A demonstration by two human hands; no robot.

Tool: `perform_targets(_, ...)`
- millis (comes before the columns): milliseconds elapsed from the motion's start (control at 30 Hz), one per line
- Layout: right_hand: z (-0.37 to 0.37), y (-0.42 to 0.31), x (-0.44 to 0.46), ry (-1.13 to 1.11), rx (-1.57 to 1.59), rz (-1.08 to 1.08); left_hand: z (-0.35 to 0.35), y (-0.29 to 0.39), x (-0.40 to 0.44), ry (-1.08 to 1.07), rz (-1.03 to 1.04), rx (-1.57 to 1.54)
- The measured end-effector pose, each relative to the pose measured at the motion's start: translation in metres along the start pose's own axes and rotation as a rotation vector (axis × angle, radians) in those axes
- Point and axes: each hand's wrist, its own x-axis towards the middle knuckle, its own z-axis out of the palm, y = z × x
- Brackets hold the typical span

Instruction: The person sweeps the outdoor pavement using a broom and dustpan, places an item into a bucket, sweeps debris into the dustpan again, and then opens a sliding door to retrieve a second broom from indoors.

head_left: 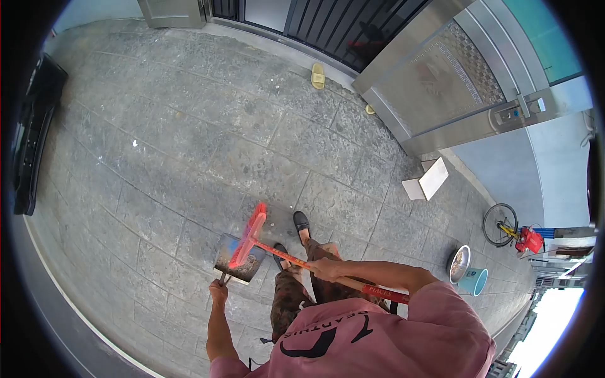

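Note:
My right hand [326,269] is wrapped round the orange-red handle of a broom [280,254]. Pink-red bristles at the broom's head rest over a dustpan [249,269], which holds grey-brown debris. The dustpan's short handle is in my closed left hand [218,291], low and to the left of my feet. Part of the pan is covered by the broom head. The rear of the broom handle passes under my right forearm.
Grey paving [189,138] spreads around me, with small white bits on it. A yellow slipper [317,76] lies near the doorway. To the right are a white stool [426,181], a metal basin [459,264], a light-blue bucket [473,281] and a bicycle [501,225]. An open metal door [441,79] stands behind.

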Motion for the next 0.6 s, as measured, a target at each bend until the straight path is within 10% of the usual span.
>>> perform_targets(600,-0.299,0.072,-0.058,0.693,0.882,-0.021,-0.123,0.140,0.130,0.208,-0.452,-0.289)
